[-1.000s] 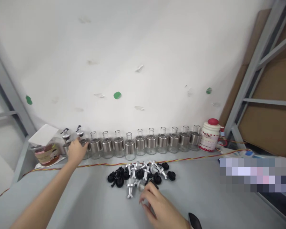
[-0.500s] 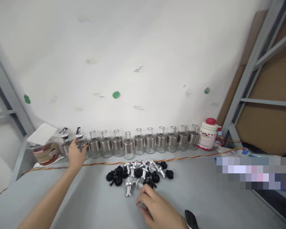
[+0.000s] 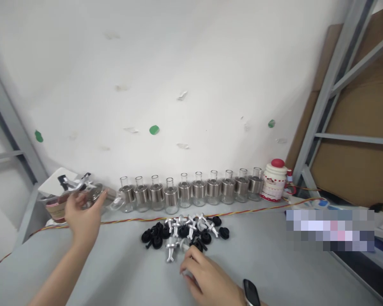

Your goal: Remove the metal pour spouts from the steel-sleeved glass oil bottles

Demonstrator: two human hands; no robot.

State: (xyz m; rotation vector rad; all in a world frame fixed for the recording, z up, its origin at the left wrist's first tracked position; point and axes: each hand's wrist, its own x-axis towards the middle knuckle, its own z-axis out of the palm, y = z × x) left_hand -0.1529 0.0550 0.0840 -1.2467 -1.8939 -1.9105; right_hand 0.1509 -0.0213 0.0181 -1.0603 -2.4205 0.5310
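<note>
Left hand [image 3: 84,216] grips a tilted bottle [image 3: 109,195], partly hiding a tub [image 3: 55,210]; right hand [image 3: 204,274], half-open, beside pourers [image 3: 170,244]; cord [image 3: 130,221] behind.

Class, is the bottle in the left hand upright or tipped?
Tipped: in the left hand, the bottle slants, base toward the right.

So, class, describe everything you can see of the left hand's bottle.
The bottle looks like clear glass with a shiny metal sleeve and a silvery, dark-tipped spout. It is tilted far over, spout leftward, base rightward, near the left end of the bottle row. The left grip holds it; whether its base touches the neighbouring bottle is unclear.
</note>
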